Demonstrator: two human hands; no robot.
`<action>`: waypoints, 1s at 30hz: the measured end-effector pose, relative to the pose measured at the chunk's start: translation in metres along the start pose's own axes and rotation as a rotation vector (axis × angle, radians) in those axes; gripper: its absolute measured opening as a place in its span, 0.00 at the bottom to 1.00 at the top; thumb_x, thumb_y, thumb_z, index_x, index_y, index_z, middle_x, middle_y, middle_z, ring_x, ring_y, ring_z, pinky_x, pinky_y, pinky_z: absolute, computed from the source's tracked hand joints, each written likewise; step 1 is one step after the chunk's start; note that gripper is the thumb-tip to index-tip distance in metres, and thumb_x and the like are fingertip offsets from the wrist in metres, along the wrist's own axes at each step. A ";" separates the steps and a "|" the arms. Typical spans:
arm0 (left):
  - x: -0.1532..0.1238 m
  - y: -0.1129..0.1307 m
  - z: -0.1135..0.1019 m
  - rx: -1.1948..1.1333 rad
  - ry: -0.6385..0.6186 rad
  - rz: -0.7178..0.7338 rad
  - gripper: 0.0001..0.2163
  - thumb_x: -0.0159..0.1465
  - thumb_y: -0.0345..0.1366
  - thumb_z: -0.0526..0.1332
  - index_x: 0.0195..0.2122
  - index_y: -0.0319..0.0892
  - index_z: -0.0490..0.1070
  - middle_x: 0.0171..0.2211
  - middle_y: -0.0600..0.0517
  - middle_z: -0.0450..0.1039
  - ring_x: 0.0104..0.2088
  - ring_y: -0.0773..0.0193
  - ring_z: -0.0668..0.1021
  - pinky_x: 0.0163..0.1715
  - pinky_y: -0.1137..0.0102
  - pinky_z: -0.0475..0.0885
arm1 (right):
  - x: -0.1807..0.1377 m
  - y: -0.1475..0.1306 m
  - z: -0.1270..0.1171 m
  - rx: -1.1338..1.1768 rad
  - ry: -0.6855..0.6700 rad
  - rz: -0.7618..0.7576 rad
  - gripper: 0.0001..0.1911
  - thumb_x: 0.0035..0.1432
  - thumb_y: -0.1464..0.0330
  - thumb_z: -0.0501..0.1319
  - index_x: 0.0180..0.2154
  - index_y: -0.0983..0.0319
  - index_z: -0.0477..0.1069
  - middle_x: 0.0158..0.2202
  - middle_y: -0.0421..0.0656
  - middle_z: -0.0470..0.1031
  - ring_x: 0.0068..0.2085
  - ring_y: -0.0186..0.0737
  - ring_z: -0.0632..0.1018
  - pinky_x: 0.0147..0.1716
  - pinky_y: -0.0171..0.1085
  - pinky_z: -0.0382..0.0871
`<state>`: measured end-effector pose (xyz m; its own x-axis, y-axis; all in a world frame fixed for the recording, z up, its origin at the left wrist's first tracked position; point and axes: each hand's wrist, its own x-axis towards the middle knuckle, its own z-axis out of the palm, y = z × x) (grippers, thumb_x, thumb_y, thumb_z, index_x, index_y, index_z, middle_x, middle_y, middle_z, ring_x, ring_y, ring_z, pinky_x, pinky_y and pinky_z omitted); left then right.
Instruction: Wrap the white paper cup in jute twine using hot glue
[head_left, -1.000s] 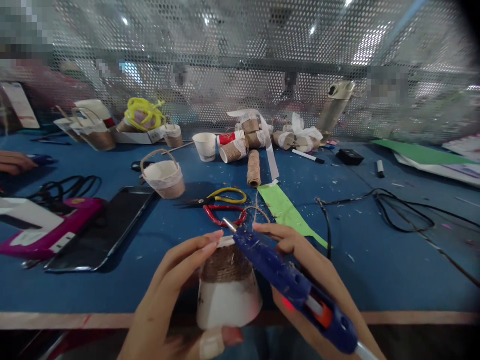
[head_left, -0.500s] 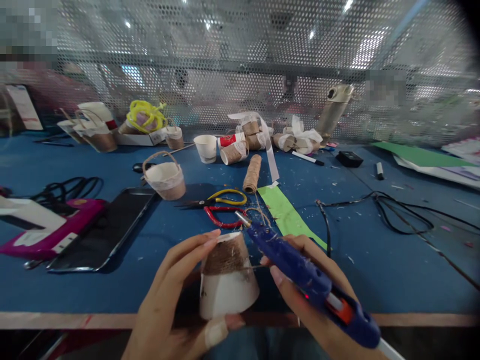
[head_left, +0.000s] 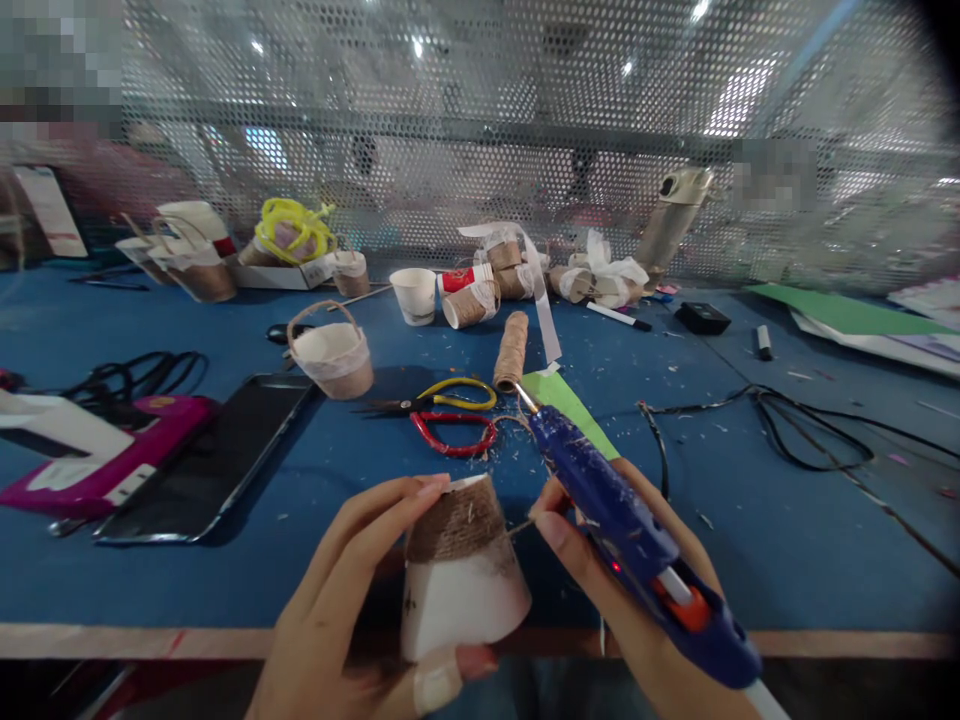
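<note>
My left hand grips a white paper cup turned upside down, fingers on its base and the taped thumb at its rim. Brown twine is wound round the cup's narrow upper half. A loose strand runs from the winding to my right hand, whose thumb and forefinger pinch it. That same hand carries a blue glue gun, its metal nozzle pointing up and away, apart from the cup. A red light glows on the gun's side. Beyond the cup lie scissors with one yellow and one red handle, near a twine spool.
A green strip lies behind the glue gun. To the left are a twine-handled cup basket, a black phone and a magenta device. Black cable coils at right. Several wrapped cups stand before the perforated metal screen.
The glue gun's nozzle has swung up and right, away from the cup. My right hand has drawn the twine strand slightly outward, and the cup has tilted a little and shifted lower.
</note>
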<state>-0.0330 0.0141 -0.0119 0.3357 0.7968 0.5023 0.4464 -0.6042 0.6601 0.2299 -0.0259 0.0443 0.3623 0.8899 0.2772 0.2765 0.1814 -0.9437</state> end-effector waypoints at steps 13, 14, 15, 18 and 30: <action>-0.002 0.000 0.000 -0.024 0.041 0.007 0.40 0.73 0.60 0.79 0.84 0.70 0.68 0.75 0.45 0.80 0.69 0.43 0.90 0.54 0.66 0.94 | 0.018 0.021 -0.007 -0.144 -0.296 -0.171 0.08 0.71 0.74 0.70 0.44 0.53 0.81 0.35 0.33 0.83 0.32 0.36 0.84 0.31 0.30 0.78; -0.003 0.000 0.000 -0.031 0.036 -0.003 0.40 0.73 0.58 0.79 0.84 0.70 0.68 0.75 0.45 0.80 0.69 0.43 0.91 0.53 0.66 0.94 | 0.019 0.022 -0.007 -0.138 -0.307 -0.168 0.09 0.70 0.74 0.70 0.44 0.52 0.81 0.36 0.33 0.84 0.32 0.36 0.84 0.32 0.30 0.78; -0.004 -0.001 0.001 -0.034 0.025 -0.009 0.40 0.74 0.57 0.79 0.84 0.71 0.68 0.76 0.45 0.80 0.68 0.43 0.91 0.52 0.67 0.95 | 0.020 0.022 -0.007 -0.132 -0.311 -0.164 0.08 0.71 0.73 0.70 0.44 0.52 0.81 0.36 0.34 0.84 0.33 0.36 0.84 0.33 0.30 0.78; -0.004 0.000 0.001 -0.026 0.010 0.002 0.41 0.74 0.57 0.80 0.84 0.70 0.68 0.75 0.45 0.79 0.67 0.43 0.92 0.53 0.66 0.95 | 0.019 0.020 -0.007 -0.112 -0.296 -0.168 0.04 0.73 0.69 0.71 0.45 0.53 0.79 0.37 0.35 0.84 0.33 0.37 0.83 0.34 0.31 0.79; 0.009 0.022 0.017 0.098 0.062 0.032 0.38 0.76 0.67 0.72 0.83 0.63 0.71 0.75 0.42 0.82 0.71 0.39 0.89 0.68 0.53 0.92 | 0.014 0.043 0.009 -0.153 -0.185 -0.158 0.07 0.62 0.73 0.67 0.40 0.54 0.76 0.31 0.31 0.79 0.28 0.32 0.73 0.29 0.28 0.69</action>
<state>-0.0057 0.0077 -0.0025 0.3004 0.7739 0.5576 0.5161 -0.6235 0.5873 0.2386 -0.0014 0.0061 0.1393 0.9196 0.3675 0.4524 0.2710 -0.8496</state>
